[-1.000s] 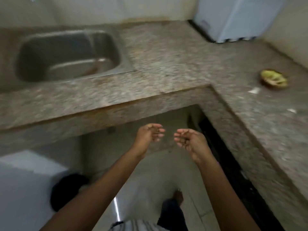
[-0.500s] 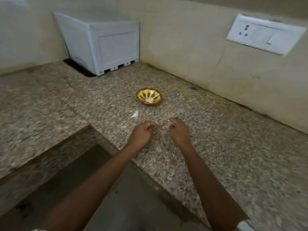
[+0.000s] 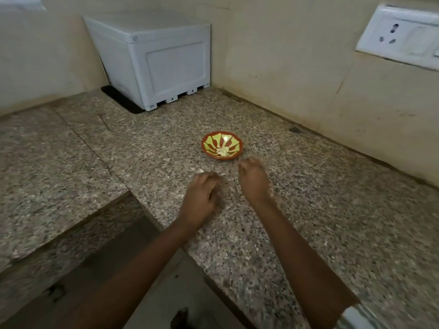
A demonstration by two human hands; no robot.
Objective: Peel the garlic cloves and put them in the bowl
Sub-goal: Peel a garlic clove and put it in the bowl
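The small round bowl [image 3: 234, 144] sits on a speckled granite counter [image 3: 320, 210]. It is shallow, with a red-brown rim and yellow-green petal shapes fanning out from its middle. The garlic [image 3: 223, 151] lies inside it as a pale, lumpy clump against the near wall of the bowl. The pieces run together, so neither their long axis nor the way they point can be told.

Just on the person's side of the bowl, the right hand [image 3: 255, 180] hovers over the counter, knuckles up and fingers curled under. It is blurred, and whether it grasps anything cannot be told. The left hand [image 3: 200, 198] is beside it, a little farther from the bowl, with its fingers bent inward. Its palm is hidden, so its grip cannot be told either. A small white fleck [image 3: 199, 171] lies on the stone at this hand's fingertips, too blurred to say whether it is clove or skin.

Beyond the bowl, in the corner, stands a white moulded plastic box [image 3: 166, 60] with a recessed panel and small feet, on a dark mat [image 3: 118, 100]. A tiny mark near its top edge is too small to read. High on the cream wall [image 3: 285, 67], off to the bowl's right, is a white socket plate [image 3: 401, 39] with three round holes.
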